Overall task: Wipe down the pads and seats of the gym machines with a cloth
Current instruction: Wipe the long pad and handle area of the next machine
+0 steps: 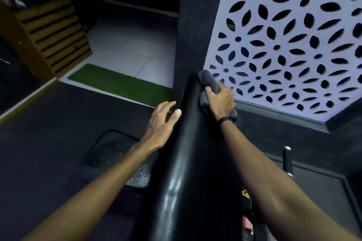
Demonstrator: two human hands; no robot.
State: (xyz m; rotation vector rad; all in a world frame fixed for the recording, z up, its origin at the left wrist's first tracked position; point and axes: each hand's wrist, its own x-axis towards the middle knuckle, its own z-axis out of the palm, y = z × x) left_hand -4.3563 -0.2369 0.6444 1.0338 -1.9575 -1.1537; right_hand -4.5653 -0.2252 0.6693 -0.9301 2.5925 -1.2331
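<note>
Dark rubber flooring (49,133) fills the lower left, with pale tiles and a strip of green turf (121,84) toward eleven o'clock and a white panel (293,45) cut with leaf-shaped holes at one o'clock. A long black pad (182,172) runs up the middle from six o'clock toward twelve, seen nearly edge-on, its vinyl skin smooth and glossy with streaks of reflected light. A grey cloth (210,82), soft and bunched into folds, lies at the pad's far upper end, just right of centre. The cloth is gripped by the right hand (221,101), whose fingers are curled over it and press it against the pad's right face; a dark band is worn at that wrist. The left hand (162,121) is held loosely spread, nothing in it, with the thumb resting on the pad's left edge as a brace. At seven o'clock, below, a darker seat (115,158) is seen, rounded at the corners and speckled, perhaps with droplets. At four o'clock a short black handle (287,162) with a metal tip stands upright.

The stroke would probably be best drawn from the far end back toward the body in long overlapping passes, with the cloth flattened rather than balled, so that more vinyl is covered. Steady bracing from the left side should keep the pad from rocking.
</note>
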